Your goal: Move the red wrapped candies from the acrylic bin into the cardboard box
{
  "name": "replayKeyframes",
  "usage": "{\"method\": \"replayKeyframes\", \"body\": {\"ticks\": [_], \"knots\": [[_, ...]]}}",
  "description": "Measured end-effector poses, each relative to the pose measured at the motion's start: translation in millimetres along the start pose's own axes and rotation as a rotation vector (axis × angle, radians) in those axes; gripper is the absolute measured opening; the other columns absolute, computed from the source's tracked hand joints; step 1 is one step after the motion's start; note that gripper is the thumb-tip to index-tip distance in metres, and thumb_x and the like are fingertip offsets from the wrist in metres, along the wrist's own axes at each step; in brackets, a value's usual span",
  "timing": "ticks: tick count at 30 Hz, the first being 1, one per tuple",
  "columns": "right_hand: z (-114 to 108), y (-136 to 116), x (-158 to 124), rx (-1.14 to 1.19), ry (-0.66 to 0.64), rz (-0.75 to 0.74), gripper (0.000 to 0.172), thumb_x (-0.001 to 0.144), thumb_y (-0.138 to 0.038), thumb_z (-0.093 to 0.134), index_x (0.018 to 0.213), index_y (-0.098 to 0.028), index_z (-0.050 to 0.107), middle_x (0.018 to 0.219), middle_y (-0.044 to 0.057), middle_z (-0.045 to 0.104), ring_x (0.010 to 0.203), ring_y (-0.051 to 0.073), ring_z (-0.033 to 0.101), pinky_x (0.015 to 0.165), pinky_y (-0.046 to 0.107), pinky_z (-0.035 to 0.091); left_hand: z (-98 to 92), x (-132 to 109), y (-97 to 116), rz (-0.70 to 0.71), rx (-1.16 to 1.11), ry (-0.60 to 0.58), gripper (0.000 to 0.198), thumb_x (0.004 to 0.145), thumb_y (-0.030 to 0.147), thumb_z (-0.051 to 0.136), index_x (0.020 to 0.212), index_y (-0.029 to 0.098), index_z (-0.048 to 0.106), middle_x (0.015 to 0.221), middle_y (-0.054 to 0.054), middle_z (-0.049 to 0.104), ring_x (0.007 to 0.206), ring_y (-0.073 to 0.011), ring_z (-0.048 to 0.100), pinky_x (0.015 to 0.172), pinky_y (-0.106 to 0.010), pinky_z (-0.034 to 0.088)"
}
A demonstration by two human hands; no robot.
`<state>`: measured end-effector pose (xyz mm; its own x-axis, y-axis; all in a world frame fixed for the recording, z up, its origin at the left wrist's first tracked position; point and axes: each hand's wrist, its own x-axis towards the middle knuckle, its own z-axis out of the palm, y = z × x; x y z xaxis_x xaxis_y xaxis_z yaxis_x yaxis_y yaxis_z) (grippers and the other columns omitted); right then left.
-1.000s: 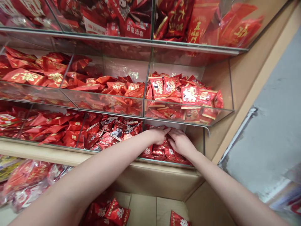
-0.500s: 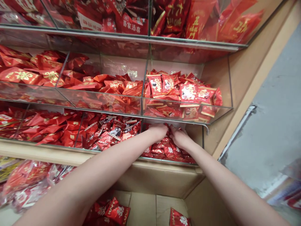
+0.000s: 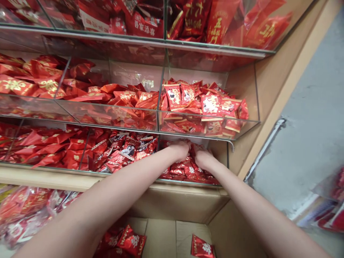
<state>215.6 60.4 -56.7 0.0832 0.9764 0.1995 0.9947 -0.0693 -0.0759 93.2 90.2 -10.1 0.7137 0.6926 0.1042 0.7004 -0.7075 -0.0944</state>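
My left hand reaches into the lower right compartment, bent over small shiny red packets with white and gold characters. Close beside it, my right hand dips among the same packets from the other side. A bit of red wrapper shows between the two hands. The fingers of both hands point away from me and are mostly hidden, so whether they grip a packet cannot be made out. Below my forearms stands an open cardboard box, with matching red packets at its left and a single packet near the middle.
A clear divided shelf bin full of red packets overhangs my hands. More red bags fill the top shelf. A wooden side panel and a grey wall bound the right. Plastic-wrapped goods lie at lower left.
The view has shifted slightly to the right. My right hand has turned a little and its fingers have gone deeper among the packets; my left hand is nearly in the same place.
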Motion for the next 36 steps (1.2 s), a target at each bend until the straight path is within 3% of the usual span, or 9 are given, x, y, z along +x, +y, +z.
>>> {"method": "replayKeyframes", "body": {"ticks": [4,9,15,20,26,30,36], "knots": [[-1,2,-1,-0.043,-0.022,0.009,0.056,0.074,-0.011,0.033,0.129,-0.004,0.028,0.132,0.017,0.034,0.122,0.029,0.026,0.095,0.049,0.023,-0.1,-2,-5,0.022,-0.003,-0.005,0.03,0.083,0.031,0.044,0.108,0.015,0.048,0.111,-0.008,0.05,0.096,-0.0186,0.051,0.08,-0.04,0.043],[-6,3,-1,-0.047,-0.04,0.003,0.049,0.074,-0.011,0.035,0.122,-0.004,0.039,0.122,0.019,0.046,0.113,0.028,0.039,0.089,0.038,0.032,0.6,-3,-8,0.005,0.023,-0.014,0.029,0.083,0.032,0.044,0.106,0.014,0.05,0.107,-0.008,0.053,0.093,-0.0179,0.053,0.078,-0.038,0.044],[-6,6,-1,-0.025,-0.022,-0.039,0.053,0.075,-0.011,0.034,0.128,-0.011,0.032,0.128,0.015,0.04,0.117,0.023,0.036,0.092,0.035,0.029,6.4,4,-2,0.14,0.049,0.029,0.048,0.079,0.027,0.05,0.124,0.018,0.036,0.13,-0.009,0.038,0.118,-0.0202,0.035,0.097,-0.031,0.029],[-3,10,-1,-0.028,-0.031,-0.061,0.056,0.076,-0.013,0.033,0.132,-0.012,0.027,0.129,0.016,0.038,0.118,0.024,0.034,0.092,0.034,0.03,14.2,6,-4,0.119,0.073,0.065,0.036,0.082,0.031,0.045,0.114,0.014,0.045,0.118,-0.01,0.047,0.105,-0.0216,0.047,0.087,-0.044,0.038],[-3,9,1,-0.034,-0.024,-0.036,0.051,0.078,-0.015,0.032,0.128,-0.004,0.032,0.126,0.019,0.041,0.116,0.025,0.037,0.091,0.033,0.03,19.1,5,-1,0.059,0.109,0.147,0.03,0.082,0.031,0.045,0.106,0.014,0.05,0.109,-0.008,0.051,0.097,-0.0191,0.051,0.082,-0.041,0.041],[-2,10,1,-0.02,-0.02,-0.035,0.051,0.077,-0.014,0.035,0.128,-0.007,0.033,0.124,0.017,0.044,0.114,0.022,0.039,0.092,0.031,0.029,21.8,0,2,0.03,0.124,0.189,0.031,0.083,0.031,0.044,0.108,0.013,0.049,0.111,-0.009,0.051,0.103,-0.0208,0.048,0.088,-0.045,0.036],[-1,9,-1,0.048,-0.017,-0.099,0.058,0.078,-0.016,0.035,0.134,-0.016,0.021,0.137,0.009,0.028,0.123,0.023,0.025,0.097,0.037,0.022,24.2,-1,-1,0.028,0.081,0.168,0.035,0.085,0.022,0.033,0.111,0.004,0.049,0.113,-0.018,0.052,0.116,-0.0238,0.037,0.1,-0.037,0.021]]}}
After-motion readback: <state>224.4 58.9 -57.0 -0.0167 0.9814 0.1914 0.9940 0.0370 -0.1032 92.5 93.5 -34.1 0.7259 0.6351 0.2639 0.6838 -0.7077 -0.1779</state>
